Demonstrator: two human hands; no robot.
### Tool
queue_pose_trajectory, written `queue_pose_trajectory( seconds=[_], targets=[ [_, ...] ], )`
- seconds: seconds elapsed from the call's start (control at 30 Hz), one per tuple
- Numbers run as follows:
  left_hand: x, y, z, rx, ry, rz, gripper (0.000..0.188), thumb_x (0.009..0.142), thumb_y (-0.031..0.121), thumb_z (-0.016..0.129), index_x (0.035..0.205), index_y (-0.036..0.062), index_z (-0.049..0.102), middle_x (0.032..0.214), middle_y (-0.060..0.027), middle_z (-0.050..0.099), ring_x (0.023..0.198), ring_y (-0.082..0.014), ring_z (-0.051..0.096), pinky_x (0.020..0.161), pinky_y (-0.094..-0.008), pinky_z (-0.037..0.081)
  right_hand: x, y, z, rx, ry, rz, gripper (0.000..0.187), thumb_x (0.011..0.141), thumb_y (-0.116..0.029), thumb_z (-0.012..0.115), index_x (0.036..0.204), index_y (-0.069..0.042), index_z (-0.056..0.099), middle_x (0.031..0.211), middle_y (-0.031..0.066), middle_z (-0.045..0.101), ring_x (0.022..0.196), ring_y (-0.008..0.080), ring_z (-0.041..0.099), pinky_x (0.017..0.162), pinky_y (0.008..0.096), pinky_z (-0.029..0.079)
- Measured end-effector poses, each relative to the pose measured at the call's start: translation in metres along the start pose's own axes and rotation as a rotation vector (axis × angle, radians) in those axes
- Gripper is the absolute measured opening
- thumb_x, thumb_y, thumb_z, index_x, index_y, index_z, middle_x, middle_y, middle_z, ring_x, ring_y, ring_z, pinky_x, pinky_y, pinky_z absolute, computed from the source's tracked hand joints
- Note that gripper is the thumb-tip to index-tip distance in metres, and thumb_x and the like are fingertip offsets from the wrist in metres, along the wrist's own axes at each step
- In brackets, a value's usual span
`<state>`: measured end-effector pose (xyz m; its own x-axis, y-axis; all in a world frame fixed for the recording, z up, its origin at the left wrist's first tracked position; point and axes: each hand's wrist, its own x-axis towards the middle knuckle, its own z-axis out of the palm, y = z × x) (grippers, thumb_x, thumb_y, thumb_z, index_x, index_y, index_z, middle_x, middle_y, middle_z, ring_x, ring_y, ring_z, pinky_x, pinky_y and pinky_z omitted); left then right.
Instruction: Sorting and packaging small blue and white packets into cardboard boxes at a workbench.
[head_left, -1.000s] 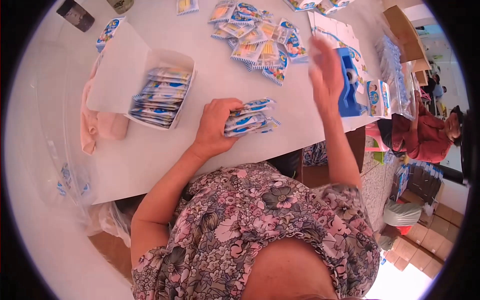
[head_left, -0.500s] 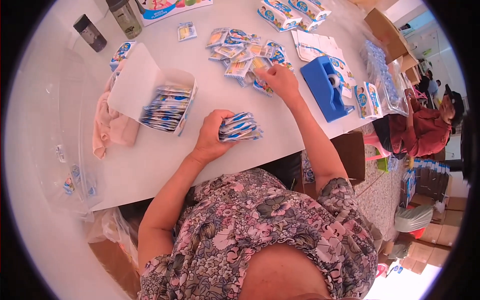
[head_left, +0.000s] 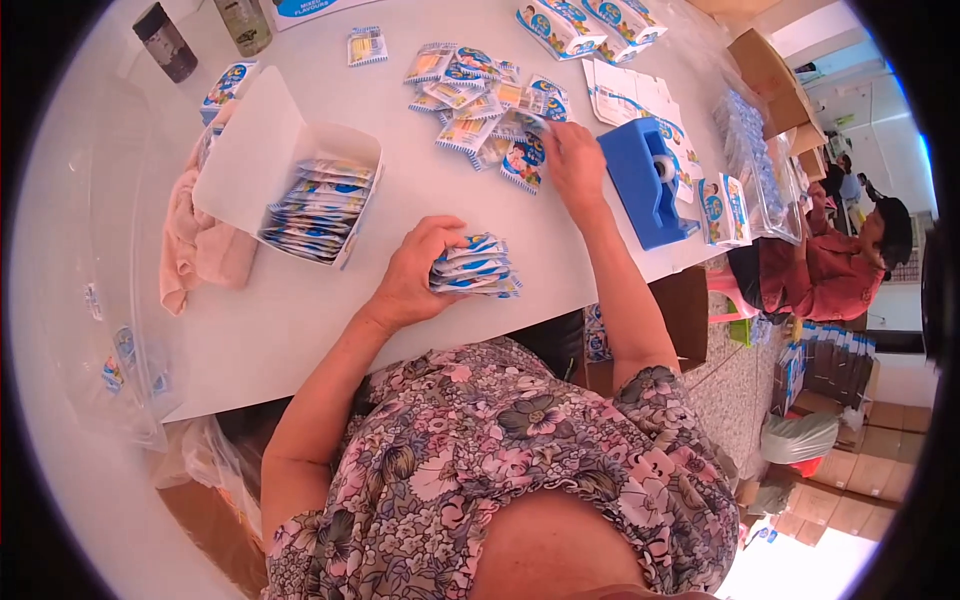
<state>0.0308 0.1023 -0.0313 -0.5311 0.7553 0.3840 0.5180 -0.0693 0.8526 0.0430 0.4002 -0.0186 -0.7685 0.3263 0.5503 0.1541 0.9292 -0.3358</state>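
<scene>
My left hand (head_left: 412, 272) is closed round a stack of small flat packets (head_left: 476, 268), striped blue and white at their ends, just above the near part of the table. My right hand (head_left: 575, 165) is at the right side of a loose pile of the same packets (head_left: 455, 92). Its thumb and fingertips pinch the edge of one packet (head_left: 520, 124), partly hidden by the fingers. An open white carton (head_left: 240, 160) to the left holds a tightly packed row of packets (head_left: 318, 208).
A blue tape dispenser (head_left: 638, 190) stands right of my right hand, with flat printed cartons (head_left: 640, 95) behind it. Small printed boxes (head_left: 560, 28) stand at the back. A pink cloth (head_left: 215, 250) lies left of the carton. A person in red (head_left: 835, 262) sits at the far right.
My right hand has shifted slightly and now lifts the edge of a packet from the pile. The left hand still holds its stack. The whole view has shifted a little.
</scene>
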Motion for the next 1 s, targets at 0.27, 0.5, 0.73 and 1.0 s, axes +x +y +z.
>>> queue_pose_trajectory(
  seconds=[0.27,0.5,0.73,1.0],
  targets=[
    [-0.003,-0.008,0.002,0.121,0.019,0.06,0.062,0.06,0.01,0.091,0.113,0.0096,0.058,0.137,-0.0161,0.049,0.115,-0.0296,0.054,0.1,-0.0373,0.043,-0.041,-0.06,-0.035,0.469,-0.604,-0.302,0.012,0.083,-0.012,0.07,0.095,-0.007,0.07,0.089,0.01,0.068,0.083,0.0304,0.063,0.073,0.04,0.049],
    [-0.004,-0.003,0.01,-0.157,0.124,-0.124,0.063,0.058,0.013,0.089,0.112,0.0083,0.056,0.12,-0.0109,0.057,0.112,-0.0309,0.055,0.1,-0.0372,0.042,0.02,-0.016,-0.002,-0.16,0.034,-0.396,0.01,0.085,-0.012,0.07,0.094,-0.008,0.071,0.091,0.0075,0.069,0.082,0.027,0.064,0.07,0.0344,0.05],
    [0.001,0.004,0.0,0.088,0.073,-0.005,0.064,0.059,0.016,0.092,0.112,0.0092,0.056,0.141,-0.0194,0.041,0.126,-0.0348,0.047,0.106,-0.0398,0.039,-0.047,-0.036,-0.046,0.75,-0.224,0.445,0.012,0.09,-0.009,0.066,0.097,-0.001,0.071,0.09,0.0032,0.071,0.073,0.0105,0.063,0.067,0.0259,0.052],
    [-0.007,-0.011,0.004,0.013,-0.067,-0.035,0.072,0.06,0.018,0.093,0.118,0.009,0.052,0.137,-0.0184,0.048,0.122,-0.0303,0.053,0.103,-0.0368,0.042,-0.033,-0.015,-0.027,0.643,-0.347,0.029,0.043,0.077,0.008,0.06,0.112,-0.013,0.072,0.11,0.0026,0.071,0.102,0.0182,0.064,0.082,0.0314,0.052]
  ],
)
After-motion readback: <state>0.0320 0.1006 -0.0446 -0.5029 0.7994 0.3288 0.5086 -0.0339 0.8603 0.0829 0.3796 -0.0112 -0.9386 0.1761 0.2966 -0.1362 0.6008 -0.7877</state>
